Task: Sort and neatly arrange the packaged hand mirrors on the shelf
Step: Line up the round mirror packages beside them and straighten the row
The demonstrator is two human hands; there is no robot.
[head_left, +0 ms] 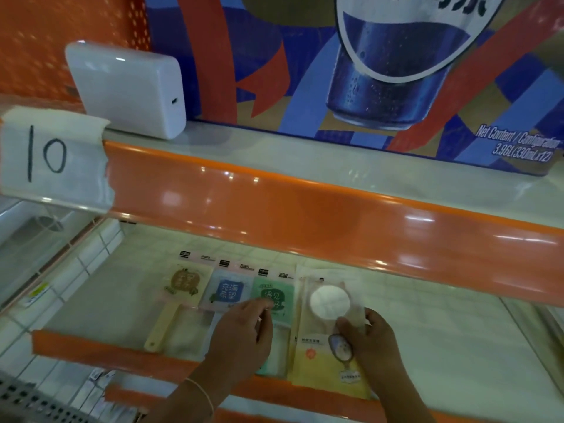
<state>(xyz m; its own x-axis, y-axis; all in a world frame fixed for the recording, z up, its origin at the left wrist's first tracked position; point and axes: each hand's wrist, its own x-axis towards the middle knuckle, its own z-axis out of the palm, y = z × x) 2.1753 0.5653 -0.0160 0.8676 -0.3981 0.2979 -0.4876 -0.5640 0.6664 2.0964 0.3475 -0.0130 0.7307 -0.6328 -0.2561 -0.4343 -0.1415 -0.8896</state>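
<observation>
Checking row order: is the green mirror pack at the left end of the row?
No, the beige mirror pack is at the left end; the green mirror pack lies third, after the blue mirror pack.

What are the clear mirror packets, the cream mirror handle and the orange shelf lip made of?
Clear mirror packets: thin glossy plastic film, going by the see-through edges and sheen. Cream mirror handle: probably matte moulded plastic; smooth, uniform colour, though it sits inside a packet. Orange shelf lip: glossy, with sharp light reflections; plastic or painted metal, can't tell.
</observation>
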